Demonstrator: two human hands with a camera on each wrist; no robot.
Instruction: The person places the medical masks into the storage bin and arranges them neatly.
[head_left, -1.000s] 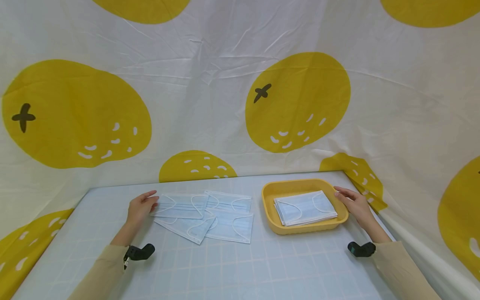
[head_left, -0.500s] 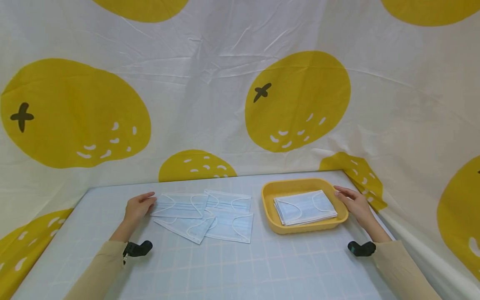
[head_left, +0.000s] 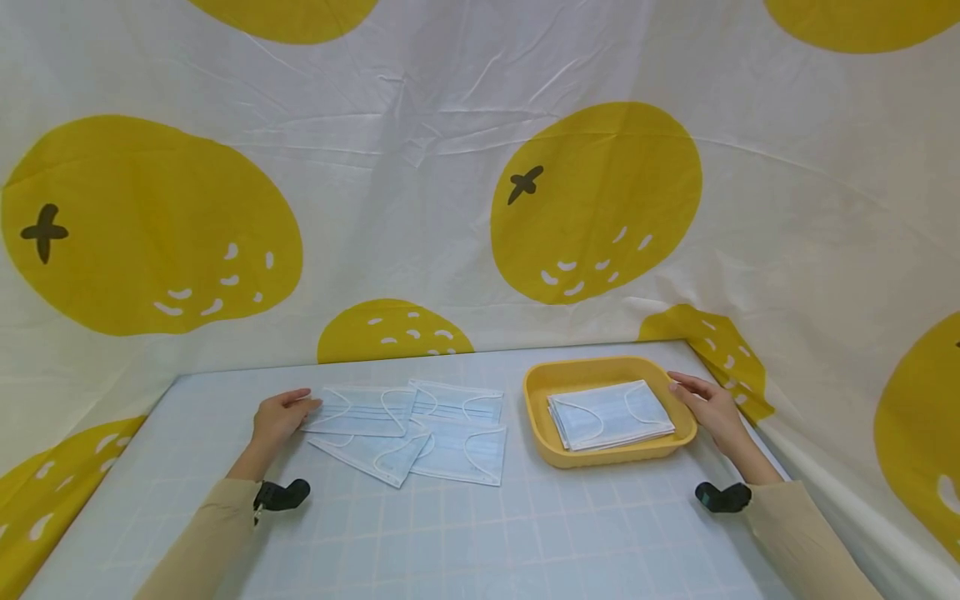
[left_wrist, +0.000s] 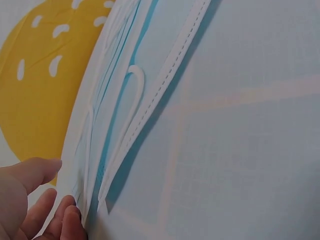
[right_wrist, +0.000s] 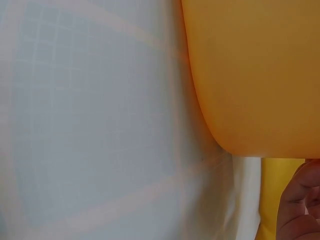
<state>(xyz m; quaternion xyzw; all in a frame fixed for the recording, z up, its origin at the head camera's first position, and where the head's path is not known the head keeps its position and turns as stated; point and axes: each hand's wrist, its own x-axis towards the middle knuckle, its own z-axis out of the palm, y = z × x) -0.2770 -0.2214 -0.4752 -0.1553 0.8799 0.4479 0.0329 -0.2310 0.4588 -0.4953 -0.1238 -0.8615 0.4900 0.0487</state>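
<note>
Several pale blue face masks (head_left: pixel 360 411) with white ear loops lie overlapping on the table. My left hand (head_left: pixel 281 417) is at the left edge of this group, fingers pointing right. In the left wrist view its thumb is spread from the other fingers (left_wrist: pixel 72 220), which lie at the edge of a mask (left_wrist: pixel 160 85); contact is unclear. A yellow tray (head_left: pixel 551 456) holds a stack of face masks (head_left: pixel 615 415). At the tray's right rim is my right hand (head_left: pixel 712 412), its fingertips touching the side. Only part of that hand shows in the right wrist view.
The light blue checked table (head_left: pixel 480 533) meets a white curtain (head_left: pixel 420 225) with yellow fruit prints along its back and sides. Each wrist carries a black camera; the left one (head_left: pixel 283 496) sits at the cuff of a beige sleeve (head_left: pixel 206 533).
My left hand drew slightly left, away from the masks, then came back right to their edge. The right hand, tray and masks look the same.
</note>
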